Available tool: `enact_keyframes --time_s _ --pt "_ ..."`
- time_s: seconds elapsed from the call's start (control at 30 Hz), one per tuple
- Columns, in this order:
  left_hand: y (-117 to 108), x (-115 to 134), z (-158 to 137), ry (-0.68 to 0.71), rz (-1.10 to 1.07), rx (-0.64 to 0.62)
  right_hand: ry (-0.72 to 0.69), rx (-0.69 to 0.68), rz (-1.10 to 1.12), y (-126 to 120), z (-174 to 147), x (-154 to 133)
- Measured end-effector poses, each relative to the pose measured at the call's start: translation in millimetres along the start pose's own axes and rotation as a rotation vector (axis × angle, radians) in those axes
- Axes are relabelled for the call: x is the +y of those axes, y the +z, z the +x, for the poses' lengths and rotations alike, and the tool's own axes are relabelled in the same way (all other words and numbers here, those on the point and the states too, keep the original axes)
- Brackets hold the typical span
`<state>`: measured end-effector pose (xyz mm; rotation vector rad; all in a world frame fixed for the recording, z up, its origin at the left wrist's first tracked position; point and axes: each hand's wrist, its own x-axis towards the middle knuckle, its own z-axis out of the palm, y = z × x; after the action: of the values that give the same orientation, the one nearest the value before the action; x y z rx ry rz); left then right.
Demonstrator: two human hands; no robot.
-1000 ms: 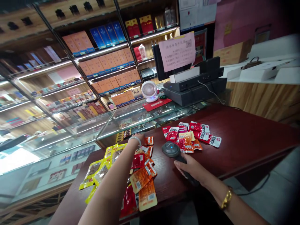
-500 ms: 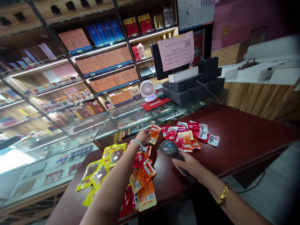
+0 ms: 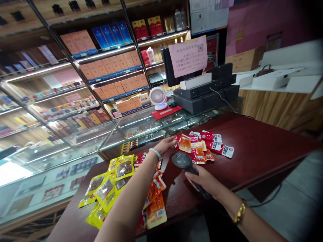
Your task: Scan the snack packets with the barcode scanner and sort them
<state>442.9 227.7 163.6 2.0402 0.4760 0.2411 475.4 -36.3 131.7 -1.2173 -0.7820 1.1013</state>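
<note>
In my right hand (image 3: pixel 202 178) is a dark handheld barcode scanner (image 3: pixel 182 160), its head pointing up and left over the table. My left hand (image 3: pixel 165 144), with a bracelet at the wrist, reaches to the left edge of a pile of snack packets, fingers stretched out. Just beyond its fingertips an orange snack packet (image 3: pixel 185 144) lies on top of red packets (image 3: pixel 212 136) in that pile. Under and beside my left forearm lie more orange packets (image 3: pixel 156 212) and several yellow packets (image 3: pixel 104 190), partly hidden by the arm.
The dark red table (image 3: pixel 262 141) adjoins a glass display counter (image 3: pixel 141 126). On the counter stand a small white fan (image 3: pixel 158 96), a red folder (image 3: pixel 165 113) and a cash register (image 3: pixel 207 97) with a pink notice (image 3: pixel 188 55). Shelves of boxes (image 3: pixel 111 69) rise behind.
My left hand has moved right with the orange packet, which now lies on the pile, out of the fingers. My right hand and the scanner stay nearly in place.
</note>
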Motion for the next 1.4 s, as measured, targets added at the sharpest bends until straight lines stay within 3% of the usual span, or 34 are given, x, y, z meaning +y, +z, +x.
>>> enact_keyframes --time_s 0.13,0.27,0.4,0.67,0.9,1.03,1.17,1.4 --pt "-26 4 -16 -0.112 0.694 -0.038 -0.034 -0.023 -0.006 -2 -1 2" --pt "-58 -7 -46 -0.253 0.967 -0.085 -0.042 -0.052 0.009 -3 0 9" --pt "-65 -17 -60 -0.297 1.24 -0.197 -0.016 -0.068 0.011 1 -1 11" --pt "-64 -16 -49 -0.229 0.918 -0.088 0.009 -0.032 -0.007 -1 -5 12" --pt "-70 -7 -43 -0.181 0.714 0.126 -0.021 -0.048 0.016 -4 -6 11" --pt "-75 8 -46 -0.147 0.659 0.311 -0.018 -0.041 0.013 -4 -7 11" --pt "-72 23 -48 -0.115 0.404 0.494 -0.029 -0.053 0.023 -6 -6 14" --pt "-58 25 -45 -0.115 -0.005 0.491 -0.044 -0.034 0.022 -9 -6 14"
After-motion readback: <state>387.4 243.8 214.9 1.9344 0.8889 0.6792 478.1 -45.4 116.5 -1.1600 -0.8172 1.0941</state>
